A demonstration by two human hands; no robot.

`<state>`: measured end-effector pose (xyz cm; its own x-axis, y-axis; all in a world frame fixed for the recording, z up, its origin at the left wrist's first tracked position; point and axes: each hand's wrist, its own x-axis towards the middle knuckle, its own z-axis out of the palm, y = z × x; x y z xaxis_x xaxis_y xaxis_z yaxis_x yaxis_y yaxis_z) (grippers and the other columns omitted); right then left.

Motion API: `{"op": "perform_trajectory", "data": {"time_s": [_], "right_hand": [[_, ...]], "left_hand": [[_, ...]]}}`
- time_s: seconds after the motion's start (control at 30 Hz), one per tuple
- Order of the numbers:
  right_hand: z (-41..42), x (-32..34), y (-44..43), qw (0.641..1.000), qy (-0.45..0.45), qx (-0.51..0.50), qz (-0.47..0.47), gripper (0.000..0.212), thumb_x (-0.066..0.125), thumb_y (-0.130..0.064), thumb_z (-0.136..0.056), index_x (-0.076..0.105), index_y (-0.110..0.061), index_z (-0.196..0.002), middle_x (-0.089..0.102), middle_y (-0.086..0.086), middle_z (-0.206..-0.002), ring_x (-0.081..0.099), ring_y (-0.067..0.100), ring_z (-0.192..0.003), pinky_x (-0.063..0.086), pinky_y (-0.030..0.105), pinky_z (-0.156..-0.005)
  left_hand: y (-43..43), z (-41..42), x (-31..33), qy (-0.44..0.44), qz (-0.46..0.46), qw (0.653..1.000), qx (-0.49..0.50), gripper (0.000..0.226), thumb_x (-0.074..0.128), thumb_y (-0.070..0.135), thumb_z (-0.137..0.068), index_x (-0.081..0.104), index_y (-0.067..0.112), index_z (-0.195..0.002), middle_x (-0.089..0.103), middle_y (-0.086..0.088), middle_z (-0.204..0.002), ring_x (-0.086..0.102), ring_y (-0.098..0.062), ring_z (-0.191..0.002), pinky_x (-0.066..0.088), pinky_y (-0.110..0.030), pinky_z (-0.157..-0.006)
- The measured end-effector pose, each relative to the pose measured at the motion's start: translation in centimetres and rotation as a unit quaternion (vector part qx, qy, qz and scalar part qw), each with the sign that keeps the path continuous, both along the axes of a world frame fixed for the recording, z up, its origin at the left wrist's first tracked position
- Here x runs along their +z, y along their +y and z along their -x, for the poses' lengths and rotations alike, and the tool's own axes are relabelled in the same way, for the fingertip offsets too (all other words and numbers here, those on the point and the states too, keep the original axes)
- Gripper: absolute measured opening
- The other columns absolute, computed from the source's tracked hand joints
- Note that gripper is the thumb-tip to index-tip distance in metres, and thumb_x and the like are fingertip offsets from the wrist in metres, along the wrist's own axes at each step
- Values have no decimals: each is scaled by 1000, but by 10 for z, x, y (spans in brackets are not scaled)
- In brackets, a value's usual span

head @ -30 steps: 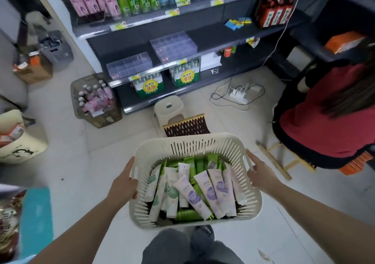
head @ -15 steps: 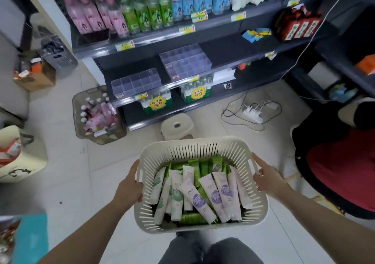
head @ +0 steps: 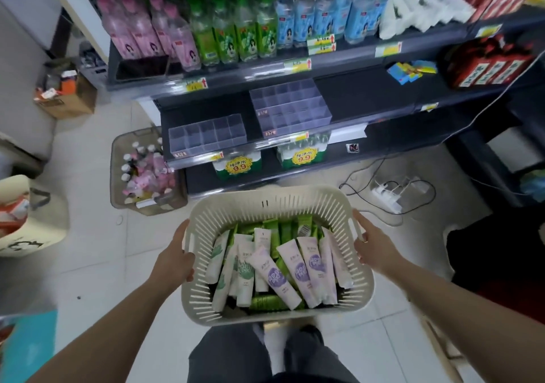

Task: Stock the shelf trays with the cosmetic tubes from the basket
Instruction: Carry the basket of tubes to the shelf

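Note:
I carry a cream slotted basket [head: 274, 205] in front of me, above my legs. My left hand [head: 175, 257] grips its left rim and my right hand [head: 373, 250] grips its right rim. Inside lie several cosmetic tubes [head: 290, 267]: white ones with purple or green labels, over green ones. On the dark shelf ahead stand two clear divided trays, a low one [head: 208, 135] at the left and a stepped one [head: 290, 107] at its right; both look empty.
Pink, green and blue bottles [head: 236, 29] fill the upper shelf. A brown crate of bottles [head: 144, 173] sits on the floor left of the shelf. A power strip with cables [head: 389, 194] lies at the right. A person in red [head: 507, 264] is at the far right.
I have come closer to the shelf with the basket; the trays loom larger and the white stool is hidden behind the basket. Both hands keep their grip.

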<state>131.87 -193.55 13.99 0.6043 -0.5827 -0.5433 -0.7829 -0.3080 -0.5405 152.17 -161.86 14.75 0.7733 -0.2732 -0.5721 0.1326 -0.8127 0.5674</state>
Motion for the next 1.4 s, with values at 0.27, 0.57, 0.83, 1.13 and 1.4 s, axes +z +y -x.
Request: {"op": "perform_trajectory", "data": {"time_s": [0.27,0.57,0.83,1.13,1.4], "right_hand": [[-111,-19,-28,1000,13,-25,0,70,45,-8,-86,22,-41,-144,63,7,-73,64,27,-70,54,38,-71],[-217,-38,-32,998,26,-54,18,69,44,-3,-87,29,-42,-142,55,4,-68,61,28,-66,52,40,-73],[-278,-69,-68,1000,-3,-25,-12,68,51,-12,-87,26,-42,-143,46,-17,-73,52,14,-72,45,32,-76],[-308,-195,-144,994,39,93,-41,76,48,-10,-91,9,-50,-142,62,20,-79,65,30,-67,54,36,-61],[-325,-305,-183,989,18,137,-55,76,46,-7,-93,6,-62,-127,57,3,-70,64,24,-65,53,37,-60]], "left_hand": [[-33,-116,-22,40,20,999,-26,80,51,18,-74,17,36,-144,64,-13,-75,66,-29,-63,47,-27,-57],[-34,-227,-47,47,33,998,-35,76,36,52,-66,7,53,-137,68,-13,-94,67,-33,-77,54,-46,-80],[-57,-270,-83,66,14,998,7,84,46,42,-64,9,51,-139,68,-15,-91,67,-34,-77,54,-48,-81],[-100,-259,-190,54,4,996,65,77,57,11,-89,12,40,-144,61,-4,-76,65,-26,-69,56,-40,-69],[-135,-249,-307,44,-23,993,109,69,55,20,-90,16,47,-140,64,-6,-85,66,-27,-73,57,-44,-72]]}}
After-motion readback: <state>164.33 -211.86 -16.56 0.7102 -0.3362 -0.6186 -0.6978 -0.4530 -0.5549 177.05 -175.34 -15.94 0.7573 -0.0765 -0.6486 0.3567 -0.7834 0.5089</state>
